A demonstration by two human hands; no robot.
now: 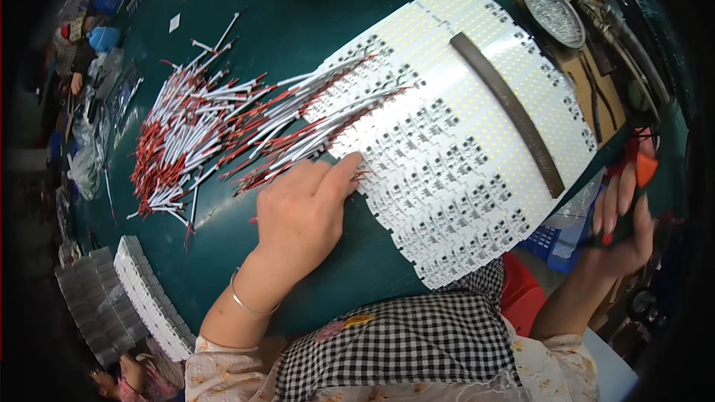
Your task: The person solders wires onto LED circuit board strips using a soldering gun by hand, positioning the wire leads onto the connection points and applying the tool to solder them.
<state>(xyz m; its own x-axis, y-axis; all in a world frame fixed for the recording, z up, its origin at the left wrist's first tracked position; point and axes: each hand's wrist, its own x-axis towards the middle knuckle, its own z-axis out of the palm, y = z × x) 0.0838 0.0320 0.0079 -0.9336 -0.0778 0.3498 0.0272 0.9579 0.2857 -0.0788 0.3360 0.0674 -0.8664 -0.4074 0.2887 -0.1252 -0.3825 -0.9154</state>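
Observation:
A fan of long white circuit strips (462, 141) lies side by side on the dark green table (290, 37), held down by a dark flat bar (506, 111). My left hand (302, 212) rests on the table at the strips' left ends, its index fingertip pressing a red-tipped white wire against one strip end. A loose heap of white wires with red ends (201, 134) spreads to the left of that hand. My right hand (622, 216) is off the table's right edge, gripping a tool with an orange-red handle (642, 167).
Stacks of white strips (149, 298) lie at the table's lower left edge. A round metal dish (553, 13) and cables sit on a brown board at the upper right. Plastic bags hang along the left edge. A blue crate (555, 242) stands below the table on the right.

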